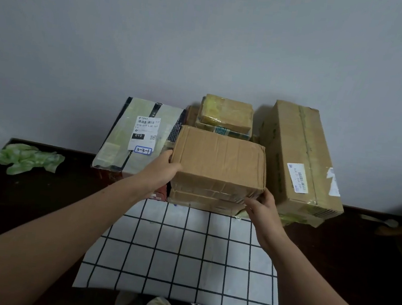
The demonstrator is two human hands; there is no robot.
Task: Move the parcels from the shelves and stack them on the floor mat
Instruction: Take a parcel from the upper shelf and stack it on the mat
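The left hand (pixel 166 166) grips the brown box (pixel 219 159) by its left edge and the right hand (pixel 261 206) curls round its near right corner, apparently squaring it atop a lower box (pixel 204 201) at the far edge of the checked mat (pixel 180 249).

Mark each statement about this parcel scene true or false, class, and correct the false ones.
1. The left hand and the right hand both hold the brown box. True.
2. The floor mat is plain red. False: it is white with a dark grid.
3. The parcel marked 3-3-1 lies to the left of the brown box. True.
4. The long box on the right bears no label. False: a white label shows on its top.
5. The green wad lies on the floor mat. False: it lies on the dark floor, left of the mat.
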